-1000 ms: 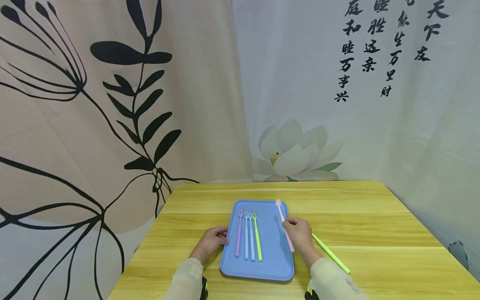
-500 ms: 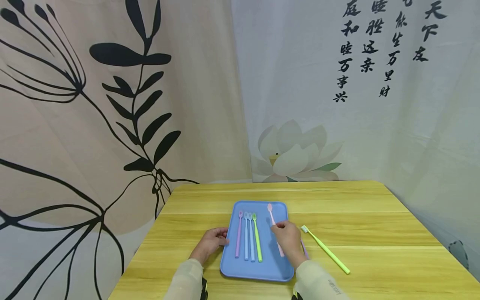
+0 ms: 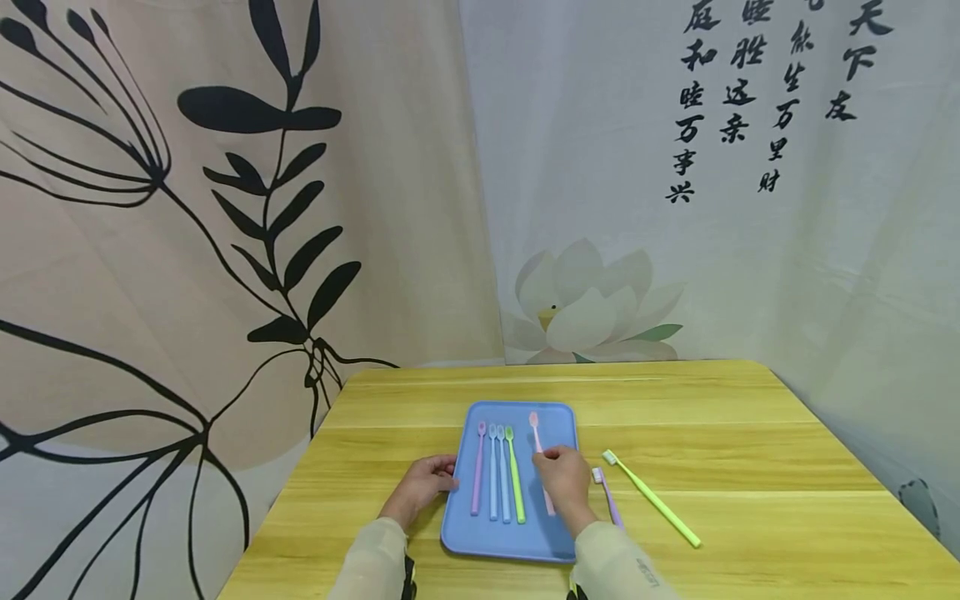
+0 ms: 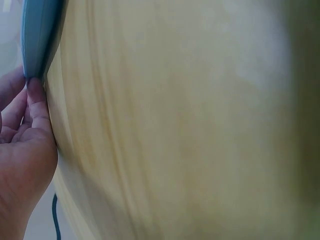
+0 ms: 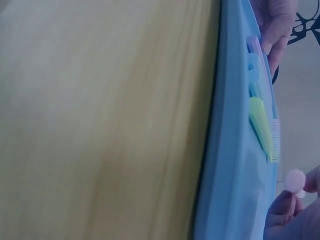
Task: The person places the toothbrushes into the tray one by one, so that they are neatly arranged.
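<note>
Pale pink, the slim, straight toothbrush [image 3: 537,442] has a rounded head [image 3: 534,419].

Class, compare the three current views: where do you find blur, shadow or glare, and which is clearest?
Head: clearest and evenly lit, toothbrushes and curtain fairly crisp; left wrist: table grain soft, a pale patch, probably glare, at upper right, shadow near the left hand; right wrist: hazy, bluish, table grain blurred, tray edges soft.
</note>
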Demonstrator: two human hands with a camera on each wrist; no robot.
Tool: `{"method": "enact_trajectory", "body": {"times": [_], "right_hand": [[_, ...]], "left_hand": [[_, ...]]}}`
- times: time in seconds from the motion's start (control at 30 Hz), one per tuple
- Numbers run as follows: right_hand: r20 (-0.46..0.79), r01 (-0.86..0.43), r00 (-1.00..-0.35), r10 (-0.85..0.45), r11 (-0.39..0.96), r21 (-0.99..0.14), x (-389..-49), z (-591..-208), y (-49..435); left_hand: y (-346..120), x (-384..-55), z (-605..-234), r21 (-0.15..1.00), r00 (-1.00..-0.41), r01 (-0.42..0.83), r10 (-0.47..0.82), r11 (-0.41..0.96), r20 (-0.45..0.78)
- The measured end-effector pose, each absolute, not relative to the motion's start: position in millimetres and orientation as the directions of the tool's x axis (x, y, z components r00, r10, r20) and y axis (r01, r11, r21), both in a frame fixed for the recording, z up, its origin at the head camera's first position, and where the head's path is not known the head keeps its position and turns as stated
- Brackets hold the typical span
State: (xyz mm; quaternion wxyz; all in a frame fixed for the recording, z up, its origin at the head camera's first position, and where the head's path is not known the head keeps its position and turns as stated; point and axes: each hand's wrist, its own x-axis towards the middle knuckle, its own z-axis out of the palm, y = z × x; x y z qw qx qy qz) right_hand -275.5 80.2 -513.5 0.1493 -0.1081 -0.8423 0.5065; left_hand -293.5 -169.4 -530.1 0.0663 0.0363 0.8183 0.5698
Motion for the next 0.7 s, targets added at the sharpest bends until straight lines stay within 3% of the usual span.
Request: {"method": "enact_trajectory", "body": {"times": [0.7], "right_hand": [[0.100, 0.087, -0.934, 0.342, 0.492, -0.866, -282, -528, 56]], "left_hand": [[-173, -293, -531, 0.933, -0.988, -0.011, 0.139, 0.359, -0.065]]}}
